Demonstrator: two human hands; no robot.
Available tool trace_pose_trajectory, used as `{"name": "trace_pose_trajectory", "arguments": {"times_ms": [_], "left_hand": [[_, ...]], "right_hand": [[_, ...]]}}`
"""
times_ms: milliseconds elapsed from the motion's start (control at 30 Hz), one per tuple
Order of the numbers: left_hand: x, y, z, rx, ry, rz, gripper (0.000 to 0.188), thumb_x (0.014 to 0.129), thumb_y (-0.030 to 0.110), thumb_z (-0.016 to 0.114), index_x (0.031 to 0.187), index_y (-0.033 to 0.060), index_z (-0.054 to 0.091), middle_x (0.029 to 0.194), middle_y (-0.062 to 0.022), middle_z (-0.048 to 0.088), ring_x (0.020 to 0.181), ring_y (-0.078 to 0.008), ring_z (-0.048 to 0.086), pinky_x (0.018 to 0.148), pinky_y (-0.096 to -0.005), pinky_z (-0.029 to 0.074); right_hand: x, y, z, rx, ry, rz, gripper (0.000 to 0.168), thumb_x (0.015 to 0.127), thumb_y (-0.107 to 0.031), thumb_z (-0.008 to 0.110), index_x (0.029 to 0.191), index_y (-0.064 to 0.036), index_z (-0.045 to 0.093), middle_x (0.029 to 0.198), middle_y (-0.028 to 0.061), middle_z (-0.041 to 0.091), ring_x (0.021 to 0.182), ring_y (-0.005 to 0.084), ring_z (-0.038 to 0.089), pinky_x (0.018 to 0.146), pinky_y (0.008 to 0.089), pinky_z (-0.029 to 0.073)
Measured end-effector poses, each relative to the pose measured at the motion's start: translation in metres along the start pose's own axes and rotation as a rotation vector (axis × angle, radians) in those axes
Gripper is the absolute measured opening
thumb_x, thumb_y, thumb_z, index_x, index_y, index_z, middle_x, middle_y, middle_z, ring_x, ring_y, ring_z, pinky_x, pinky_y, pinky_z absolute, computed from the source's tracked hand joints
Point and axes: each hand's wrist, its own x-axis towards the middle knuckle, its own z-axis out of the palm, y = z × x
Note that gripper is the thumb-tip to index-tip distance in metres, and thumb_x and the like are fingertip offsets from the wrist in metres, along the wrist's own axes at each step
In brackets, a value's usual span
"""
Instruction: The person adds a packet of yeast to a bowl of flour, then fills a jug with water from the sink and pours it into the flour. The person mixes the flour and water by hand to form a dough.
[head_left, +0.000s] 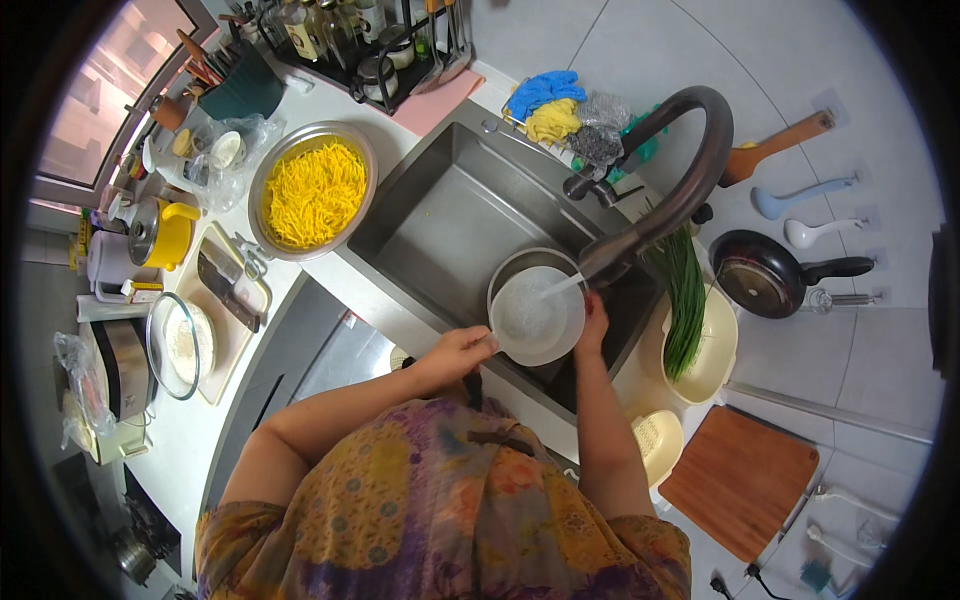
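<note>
Over the sink (420, 217), my left hand (459, 351) pinches the left edge of a translucent white bowl (529, 341). At the bowl's right side is my right hand (592, 324), its fingertips partly hidden behind the rim. Water (562, 286) streams from the dark faucet (611, 259) into the bowl, and the surface inside is bubbly. A round metal vessel (517, 260) shows beneath and behind the bowl; most of it is covered.
A steel basin of yellow shreds (315, 195) stands left of the sink. Long green stalks (681, 300) lie in a cream basket (716, 352) at right. A cleaver (225, 289) rests on a tray. A wooden cutting board (742, 480) and frying pan (757, 274) are at right.
</note>
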Motion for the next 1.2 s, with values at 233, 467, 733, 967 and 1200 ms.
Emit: {"name": "trace_pose_trajectory", "arguments": {"times_ms": [233, 467, 733, 967, 1200], "left_hand": [[-0.004, -0.006, -0.004, -0.061, 0.011, -0.002, 0.029, 0.093, 0.033, 0.051, 0.081, 0.0069, 0.053, 0.069, 0.0027, 0.048, 0.066, -0.0068, 0.047, 0.061, -0.0235, 0.040], [-0.007, -0.007, -0.005, -0.101, 0.015, 0.000, 0.027, 0.094, 0.034, 0.052, 0.089, 0.0074, 0.057, 0.072, 0.0026, 0.050, 0.068, -0.0069, 0.049, 0.062, -0.0237, 0.041], [-0.021, -0.031, -0.017, -0.220, 0.044, 0.058, 0.025, 0.094, 0.025, 0.052, 0.111, 0.0073, 0.060, 0.078, 0.0025, 0.055, 0.072, -0.0087, 0.052, 0.067, -0.0235, 0.045], [-0.102, -0.028, -0.059, -0.353, 0.222, 0.108, 0.020, 0.093, 0.026, 0.055, 0.099, 0.0083, 0.062, 0.071, 0.0049, 0.049, 0.064, -0.0053, 0.047, 0.058, -0.0209, 0.039], [-0.248, -0.062, -0.128, -0.396, 0.692, 0.153, 0.025, 0.091, 0.027, 0.058, 0.103, 0.0065, 0.065, 0.072, 0.0052, 0.052, 0.065, -0.0049, 0.045, 0.056, -0.0204, 0.039]], "right_hand": [[0.159, -0.050, 0.012, 0.797, -0.227, 0.258, 0.055, 0.090, -0.027, 0.057, 0.138, -0.012, 0.036, 0.136, 0.0061, 0.040, 0.118, 0.0221, 0.044, 0.102, 0.0363, 0.033], [0.219, -0.087, 0.008, 0.404, -0.148, 0.302, 0.072, 0.091, -0.034, 0.053, 0.145, -0.004, 0.017, 0.145, 0.0190, 0.030, 0.129, 0.0344, 0.035, 0.107, 0.0398, 0.026], [0.223, -0.077, 0.006, 0.027, -0.249, -0.079, 0.053, 0.088, -0.033, 0.056, 0.125, 0.003, 0.046, 0.126, 0.0207, 0.048, 0.115, 0.0362, 0.046, 0.095, 0.0404, 0.037], [0.107, -0.026, 0.041, 0.304, -0.132, 0.175, 0.045, 0.087, -0.015, 0.059, 0.127, -0.003, 0.044, 0.108, 0.0073, 0.055, 0.095, 0.0205, 0.053, 0.084, 0.0304, 0.044], [-0.049, -0.100, 0.064, 0.021, -0.369, -0.124, 0.031, 0.089, -0.003, 0.050, 0.120, -0.001, 0.050, 0.105, 0.0103, 0.057, 0.091, 0.0181, 0.056, 0.080, 0.0297, 0.046]]}}
